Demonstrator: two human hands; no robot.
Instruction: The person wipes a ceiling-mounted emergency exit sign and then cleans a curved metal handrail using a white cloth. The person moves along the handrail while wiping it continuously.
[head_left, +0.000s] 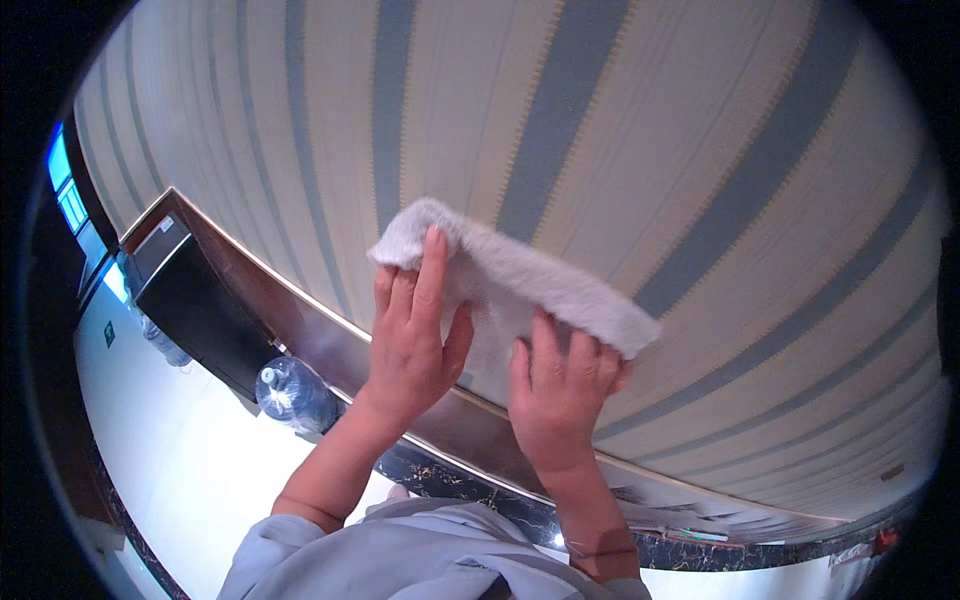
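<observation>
A white cloth (525, 281), folded along its upper edge, lies against the wall with striped wallpaper (675, 172). At the cloth's left end is my left hand (412, 330), its fingers spread, one finger on top of the cloth and others at its lower edge. Farther right, my right hand (562, 382) has its fingertips bent over the cloth's lower part, the thumb beside them. Both palms face the wall, above the brown lower wall panel (480, 424).
At the left, a black cabinet or appliance (206, 315) stands by the wall, with a large clear plastic water bottle (292, 394) beside it. A dark marbled skirting (450, 469) borders the pale shiny floor (217, 450). Small items lie along the ledge at lower right.
</observation>
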